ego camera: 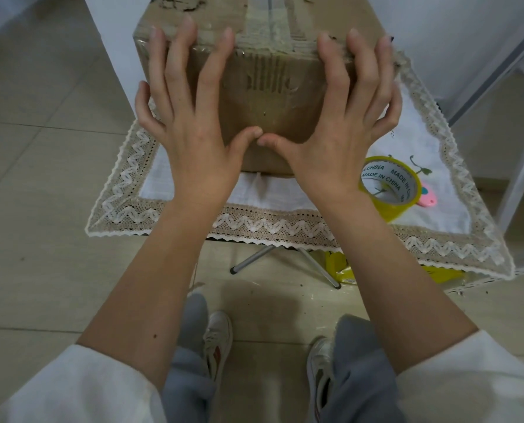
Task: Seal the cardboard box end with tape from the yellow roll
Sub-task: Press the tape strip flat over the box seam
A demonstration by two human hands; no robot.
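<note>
Both hands, the left hand (190, 117) and right hand (343, 123), press spread, straight fingers on the near end of the brown cardboard box (263, 96), while the yellow tape roll (389, 187) lies on the lace-trimmed table (169, 190) just beside the right wrist, nearer that hand.

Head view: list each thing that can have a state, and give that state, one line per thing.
cardboard box: on the cloth, near face toward the camera, clear tape over its top edge.
left hand: fingers spread, pressing the box's near face, fingertips on its top edge.
right hand: the same, thumb tips touching.
yellow tape roll: lying on the cloth, not held.
lace-edged cloth: spread over a small table.
</note>
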